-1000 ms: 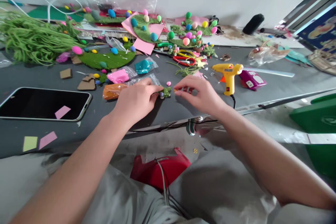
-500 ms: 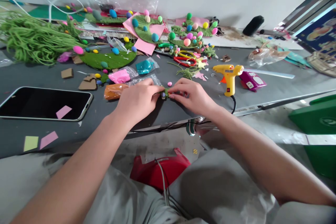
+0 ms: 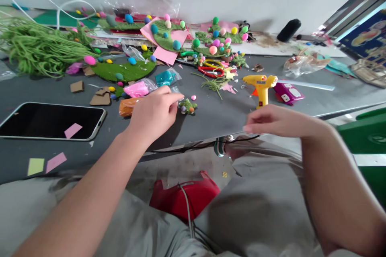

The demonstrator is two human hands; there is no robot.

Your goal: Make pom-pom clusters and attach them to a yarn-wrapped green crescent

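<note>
A small green yarn piece (image 3: 188, 106) with little coloured balls lies on the grey table. My left hand (image 3: 155, 112) rests just left of it, index finger stretched toward it and the other fingers curled; nothing shows in its grasp. Behind the piece sits a loose pink ball (image 3: 193, 97). At the table's front edge, my right hand (image 3: 269, 121) hovers, slightly blurred, with loosely bent fingers and nothing visible in them. Just behind it stands a yellow glue gun (image 3: 261, 86), its lower end partly hidden by that hand.
A phone (image 3: 52, 120) lies at left. Green yarn (image 3: 36, 46), a green felt half-disc (image 3: 122, 70) and small bags, including a teal bag (image 3: 165, 77), crowd the back. Red-handled scissors (image 3: 211, 72) lie beyond the piece. A purple box (image 3: 288, 92) sits right of the glue gun.
My right hand has let go of the green yarn piece and moved right to the glue gun. My left hand has stayed near the piece, its fingers now off it.
</note>
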